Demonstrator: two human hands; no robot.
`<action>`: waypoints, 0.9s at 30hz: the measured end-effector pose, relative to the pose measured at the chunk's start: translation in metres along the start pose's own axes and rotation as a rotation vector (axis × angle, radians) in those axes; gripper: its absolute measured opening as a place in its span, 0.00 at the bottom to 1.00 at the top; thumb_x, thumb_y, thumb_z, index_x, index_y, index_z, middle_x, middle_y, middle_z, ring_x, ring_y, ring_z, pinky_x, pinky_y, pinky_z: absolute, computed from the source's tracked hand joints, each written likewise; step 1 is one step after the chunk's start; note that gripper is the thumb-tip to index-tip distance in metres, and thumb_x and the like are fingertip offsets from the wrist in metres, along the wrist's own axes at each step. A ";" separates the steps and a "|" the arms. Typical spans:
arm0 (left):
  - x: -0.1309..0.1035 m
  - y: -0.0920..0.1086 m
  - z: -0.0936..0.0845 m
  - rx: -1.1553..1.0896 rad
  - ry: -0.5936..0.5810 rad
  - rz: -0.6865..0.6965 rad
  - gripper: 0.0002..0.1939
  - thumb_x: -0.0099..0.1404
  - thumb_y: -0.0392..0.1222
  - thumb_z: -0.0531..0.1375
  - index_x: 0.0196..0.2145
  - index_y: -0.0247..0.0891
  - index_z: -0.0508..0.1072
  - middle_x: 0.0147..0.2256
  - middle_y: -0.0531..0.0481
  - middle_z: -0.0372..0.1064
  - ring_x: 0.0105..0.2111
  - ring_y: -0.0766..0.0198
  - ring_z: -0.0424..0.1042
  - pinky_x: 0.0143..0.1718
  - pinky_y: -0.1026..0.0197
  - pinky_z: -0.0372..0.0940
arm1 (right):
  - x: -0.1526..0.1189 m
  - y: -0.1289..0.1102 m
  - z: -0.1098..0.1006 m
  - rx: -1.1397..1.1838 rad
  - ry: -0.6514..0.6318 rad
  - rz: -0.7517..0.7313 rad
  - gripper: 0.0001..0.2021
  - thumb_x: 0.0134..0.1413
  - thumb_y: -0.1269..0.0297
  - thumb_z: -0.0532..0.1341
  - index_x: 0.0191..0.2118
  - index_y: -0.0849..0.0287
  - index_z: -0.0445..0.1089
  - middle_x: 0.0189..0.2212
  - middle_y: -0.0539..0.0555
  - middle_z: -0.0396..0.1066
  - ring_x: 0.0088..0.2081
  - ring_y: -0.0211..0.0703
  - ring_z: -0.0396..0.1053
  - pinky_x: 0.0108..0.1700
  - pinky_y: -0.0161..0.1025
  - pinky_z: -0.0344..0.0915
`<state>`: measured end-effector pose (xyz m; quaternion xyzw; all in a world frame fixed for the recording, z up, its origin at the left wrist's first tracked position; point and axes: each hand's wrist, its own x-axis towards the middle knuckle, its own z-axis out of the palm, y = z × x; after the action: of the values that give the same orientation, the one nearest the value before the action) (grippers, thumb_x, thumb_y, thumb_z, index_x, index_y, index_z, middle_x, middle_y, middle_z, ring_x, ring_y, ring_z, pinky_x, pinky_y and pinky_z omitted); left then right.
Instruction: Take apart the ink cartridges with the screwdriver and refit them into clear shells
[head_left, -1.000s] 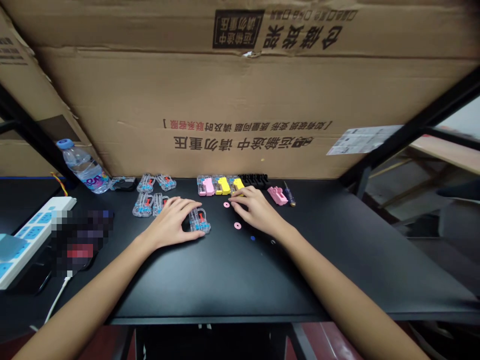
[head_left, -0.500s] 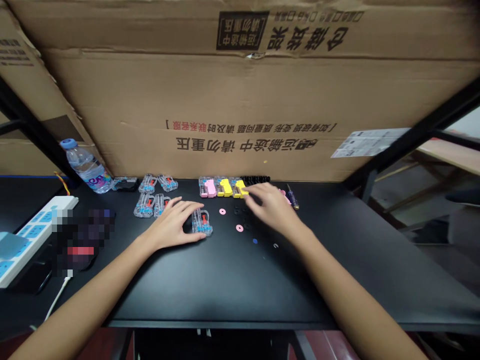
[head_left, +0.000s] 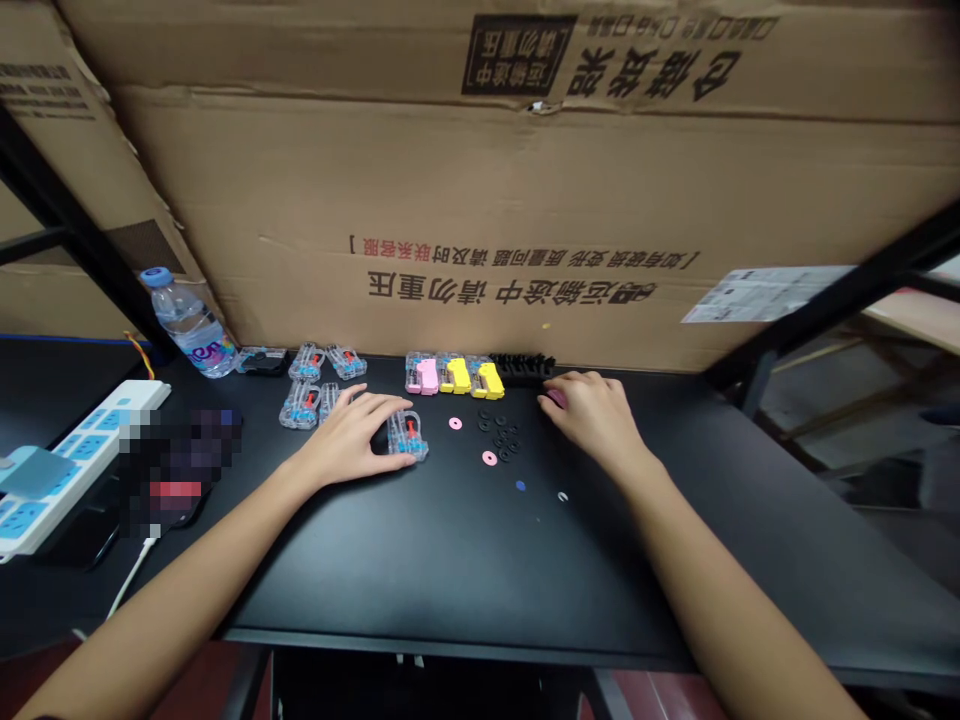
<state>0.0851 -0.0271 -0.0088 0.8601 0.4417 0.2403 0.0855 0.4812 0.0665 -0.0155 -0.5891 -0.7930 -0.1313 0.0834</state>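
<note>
My left hand [head_left: 358, 438] lies on the black table, thumb and forefinger on either side of a clear toy gun [head_left: 409, 437] with a red trigger and blue parts. Farther right, my right hand [head_left: 598, 415] is curled low over the tabletop. A dark pink piece [head_left: 556, 398] shows at its fingertips; whatever else sits under the palm is hidden. Between the hands lie several black rings [head_left: 504, 437], a pink washer [head_left: 489, 458], a blue disc [head_left: 520, 486] and a small white clip [head_left: 562, 497].
Pink and yellow toy guns [head_left: 455, 375] stand in a row beside black parts [head_left: 523, 367] along the cardboard wall [head_left: 480, 190]. More clear guns [head_left: 300, 405] are at the left, near a water bottle [head_left: 187, 325], a power strip [head_left: 82, 450] and a phone [head_left: 176, 470].
My right hand has moved right, from above the black rings to the pink pieces and screwdriver, which it now largely covers. The left hand stays at the clear gun; the view has shifted slightly.
</note>
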 end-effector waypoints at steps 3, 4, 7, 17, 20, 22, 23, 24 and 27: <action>0.000 -0.001 0.001 0.000 0.001 -0.007 0.35 0.68 0.62 0.68 0.66 0.45 0.68 0.62 0.42 0.74 0.63 0.47 0.73 0.74 0.34 0.47 | -0.001 0.001 -0.002 -0.001 -0.016 0.028 0.16 0.67 0.60 0.60 0.50 0.60 0.82 0.49 0.64 0.81 0.50 0.62 0.75 0.47 0.52 0.66; -0.001 -0.002 0.001 0.000 0.004 -0.010 0.35 0.68 0.62 0.68 0.66 0.45 0.68 0.63 0.42 0.74 0.63 0.47 0.72 0.74 0.34 0.47 | -0.001 0.001 -0.003 0.002 -0.025 0.035 0.15 0.66 0.60 0.60 0.50 0.60 0.82 0.49 0.64 0.81 0.49 0.61 0.76 0.47 0.51 0.67; -0.001 -0.003 0.001 0.006 0.006 -0.015 0.35 0.68 0.62 0.67 0.66 0.45 0.68 0.64 0.42 0.72 0.64 0.47 0.72 0.75 0.34 0.46 | -0.003 -0.002 -0.009 0.034 -0.051 0.054 0.14 0.66 0.62 0.61 0.48 0.59 0.82 0.47 0.63 0.81 0.45 0.58 0.78 0.44 0.48 0.69; 0.000 -0.005 -0.002 0.056 0.014 -0.014 0.34 0.68 0.61 0.67 0.66 0.44 0.69 0.63 0.41 0.74 0.63 0.47 0.73 0.75 0.34 0.44 | -0.010 -0.031 -0.023 0.325 0.007 -0.042 0.13 0.67 0.68 0.58 0.46 0.58 0.81 0.40 0.61 0.82 0.38 0.52 0.79 0.40 0.44 0.72; 0.000 -0.006 -0.002 0.069 0.014 -0.029 0.33 0.68 0.61 0.67 0.65 0.44 0.70 0.62 0.41 0.74 0.63 0.46 0.72 0.75 0.35 0.45 | -0.010 -0.048 -0.038 0.485 0.189 -0.143 0.12 0.70 0.64 0.58 0.44 0.58 0.81 0.38 0.61 0.81 0.36 0.51 0.78 0.40 0.46 0.74; 0.001 -0.006 -0.002 0.074 0.018 -0.049 0.32 0.67 0.59 0.67 0.64 0.43 0.71 0.62 0.40 0.74 0.65 0.45 0.70 0.75 0.35 0.46 | -0.011 -0.064 -0.051 0.628 0.276 -0.235 0.11 0.71 0.63 0.60 0.45 0.55 0.82 0.38 0.59 0.81 0.35 0.50 0.77 0.40 0.45 0.74; 0.001 -0.006 -0.001 0.074 0.022 -0.058 0.32 0.67 0.58 0.68 0.64 0.43 0.71 0.64 0.40 0.73 0.67 0.44 0.67 0.75 0.34 0.47 | -0.013 -0.073 -0.057 0.699 0.295 -0.280 0.11 0.72 0.63 0.60 0.46 0.54 0.82 0.38 0.58 0.82 0.35 0.49 0.77 0.40 0.45 0.75; 0.001 -0.005 -0.001 0.069 0.027 -0.064 0.32 0.67 0.56 0.68 0.64 0.42 0.71 0.65 0.39 0.71 0.69 0.43 0.65 0.74 0.34 0.47 | -0.015 -0.083 -0.062 0.771 0.295 -0.319 0.10 0.72 0.63 0.61 0.46 0.53 0.82 0.38 0.58 0.82 0.36 0.49 0.77 0.41 0.46 0.75; 0.001 0.001 -0.001 0.008 0.042 -0.047 0.32 0.67 0.53 0.68 0.65 0.44 0.70 0.69 0.41 0.67 0.72 0.43 0.59 0.75 0.33 0.45 | -0.022 -0.110 -0.070 0.986 0.215 -0.388 0.10 0.72 0.63 0.62 0.45 0.52 0.83 0.39 0.57 0.83 0.39 0.49 0.79 0.44 0.47 0.77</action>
<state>0.0861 -0.0273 -0.0069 0.8445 0.4646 0.2546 0.0783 0.3813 -0.0049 0.0322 -0.3059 -0.8419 0.1840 0.4046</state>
